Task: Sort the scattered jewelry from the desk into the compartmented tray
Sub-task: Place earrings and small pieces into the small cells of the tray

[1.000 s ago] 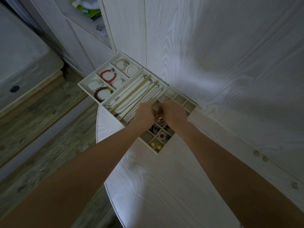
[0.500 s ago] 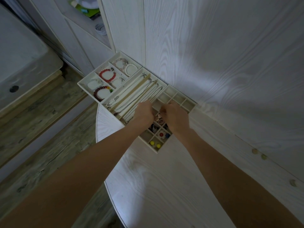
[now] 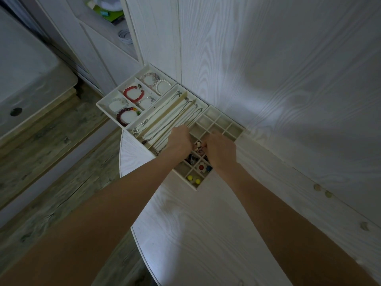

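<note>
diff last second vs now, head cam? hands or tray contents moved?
Barely anything. Both hands stay bunched together over the small-grid section of the cream compartmented tray; the left hand and right hand keep fingers curled, working at something small between them that cannot be made out. No visible take or release. The red bead bracelet, silver chain necklaces and yellow beads lie unmoved.

No legible text, label, brand, number or sign can be made out on anything shown around either hand.
</note>
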The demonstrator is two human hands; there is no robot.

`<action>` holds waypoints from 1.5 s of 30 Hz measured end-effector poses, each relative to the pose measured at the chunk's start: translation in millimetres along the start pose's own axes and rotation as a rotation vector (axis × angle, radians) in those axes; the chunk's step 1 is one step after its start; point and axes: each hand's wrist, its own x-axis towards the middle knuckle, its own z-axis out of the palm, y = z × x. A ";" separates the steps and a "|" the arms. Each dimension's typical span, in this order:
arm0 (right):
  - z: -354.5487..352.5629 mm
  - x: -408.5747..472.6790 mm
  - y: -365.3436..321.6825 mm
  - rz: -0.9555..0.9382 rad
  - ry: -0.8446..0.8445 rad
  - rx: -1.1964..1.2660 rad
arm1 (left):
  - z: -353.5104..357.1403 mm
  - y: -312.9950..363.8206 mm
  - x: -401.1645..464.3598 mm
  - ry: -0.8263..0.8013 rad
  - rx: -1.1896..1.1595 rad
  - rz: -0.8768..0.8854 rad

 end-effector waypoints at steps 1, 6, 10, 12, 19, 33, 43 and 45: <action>-1.2 0.3 -1.4 0.004 -0.007 -0.004 | 0.3 0.4 0.0 0.005 -0.003 -0.004; -5.0 2.0 -6.4 0.022 -0.036 -0.002 | -1.6 3.1 -0.8 -0.010 -0.016 -0.015; -5.4 0.4 -7.1 0.030 -0.033 -0.008 | -2.1 4.5 -2.4 -0.018 -0.059 0.002; -5.8 0.1 -6.7 0.027 -0.028 -0.017 | -2.9 6.1 -2.3 -0.007 -0.056 0.006; -4.5 -1.4 -6.4 0.049 -0.008 -0.028 | -5.9 10.6 -3.8 -0.022 -0.009 0.019; -22.1 -55.5 55.0 0.249 0.027 0.412 | 12.4 51.6 -57.0 0.032 0.144 0.297; -26.3 -159.5 179.2 0.499 0.119 0.374 | 104.9 155.3 -117.0 -0.163 0.226 0.724; -21.6 -174.0 202.2 0.535 0.094 0.348 | 124.7 170.4 -123.7 -0.218 0.267 0.814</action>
